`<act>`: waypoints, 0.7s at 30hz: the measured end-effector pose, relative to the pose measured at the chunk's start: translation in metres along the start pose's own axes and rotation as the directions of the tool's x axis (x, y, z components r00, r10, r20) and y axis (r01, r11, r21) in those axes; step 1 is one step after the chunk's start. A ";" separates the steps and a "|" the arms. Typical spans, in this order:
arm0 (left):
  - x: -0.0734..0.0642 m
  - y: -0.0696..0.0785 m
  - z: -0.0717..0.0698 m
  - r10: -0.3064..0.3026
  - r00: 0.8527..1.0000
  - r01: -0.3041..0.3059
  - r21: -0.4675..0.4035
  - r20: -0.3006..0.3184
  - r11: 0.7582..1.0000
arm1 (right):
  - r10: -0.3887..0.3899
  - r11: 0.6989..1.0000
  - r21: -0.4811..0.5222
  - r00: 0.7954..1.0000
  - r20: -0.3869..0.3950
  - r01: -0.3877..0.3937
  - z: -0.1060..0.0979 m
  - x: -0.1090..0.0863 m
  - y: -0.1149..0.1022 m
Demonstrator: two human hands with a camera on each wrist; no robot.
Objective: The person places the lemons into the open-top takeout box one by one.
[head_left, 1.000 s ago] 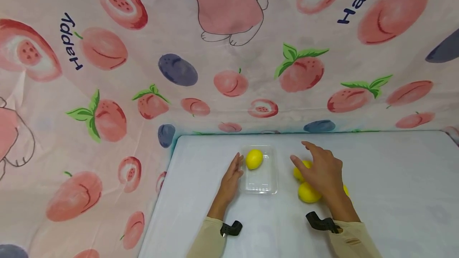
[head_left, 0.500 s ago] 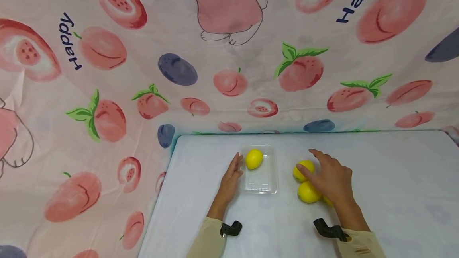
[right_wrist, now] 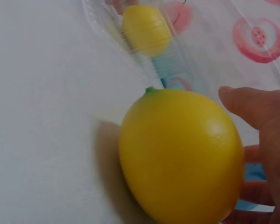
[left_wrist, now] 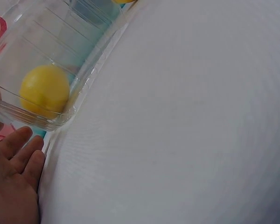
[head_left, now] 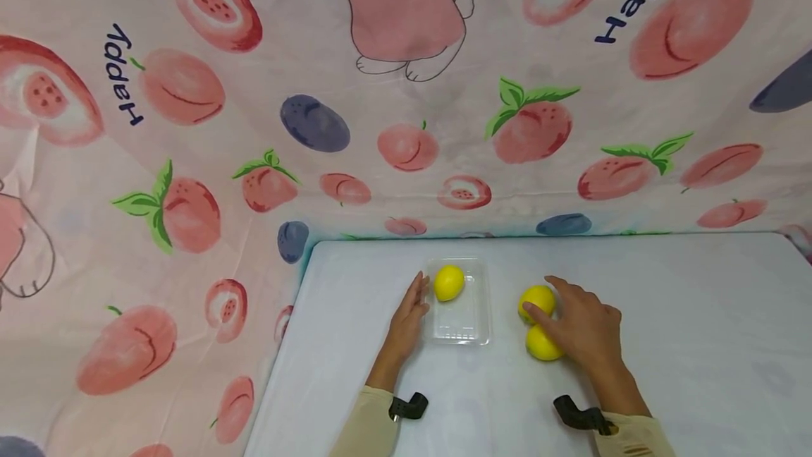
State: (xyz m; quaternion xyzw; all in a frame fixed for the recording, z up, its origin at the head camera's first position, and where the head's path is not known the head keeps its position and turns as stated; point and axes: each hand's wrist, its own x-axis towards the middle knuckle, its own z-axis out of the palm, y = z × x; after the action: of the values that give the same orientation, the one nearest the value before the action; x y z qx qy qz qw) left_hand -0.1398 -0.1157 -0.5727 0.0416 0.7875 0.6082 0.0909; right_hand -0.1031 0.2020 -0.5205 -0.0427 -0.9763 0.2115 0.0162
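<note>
The far lemon [head_left: 536,302] lay on the white table [head_left: 710,344] just left of the right hand [head_left: 586,326], whose thumb and fingers were spread apart; contact could not be told. The near lemon [head_left: 543,343] sat close against it, partly behind that hand, the nearer one to both. A lemon [right_wrist: 182,158], which one was unclear, filled the right wrist view, its green-tipped end toward the clear plastic container [head_left: 462,333]. There the left hand [head_left: 407,319] lay straight-fingered along the left wall, beside another lemon [head_left: 449,283] inside.
</note>
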 end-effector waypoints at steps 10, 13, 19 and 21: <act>0.000 -0.001 0.000 -0.004 1.000 0.004 0.003 0.006 1.000 | -0.004 0.999 -0.035 1.000 0.008 0.005 0.004 -0.001 0.003; 0.000 -0.001 0.000 0.001 1.000 -0.001 0.001 0.003 1.000 | -0.006 0.999 -0.046 1.000 0.021 0.007 0.005 -0.001 0.002; 0.000 0.001 0.000 0.003 1.000 -0.003 -0.009 0.002 1.000 | -0.001 0.998 -0.066 0.999 0.040 0.004 0.005 -0.001 -0.001; 0.000 0.001 0.000 0.000 1.000 0.000 -0.006 0.006 1.000 | -0.001 0.997 -0.073 0.999 0.043 0.004 0.006 0.000 -0.001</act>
State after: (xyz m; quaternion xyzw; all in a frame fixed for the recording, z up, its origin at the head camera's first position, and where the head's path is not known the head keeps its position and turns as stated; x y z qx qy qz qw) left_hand -0.1400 -0.1155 -0.5717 0.0431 0.7852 0.6106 0.0934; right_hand -0.1031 0.1990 -0.5255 -0.0375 -0.9835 0.1767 -0.0060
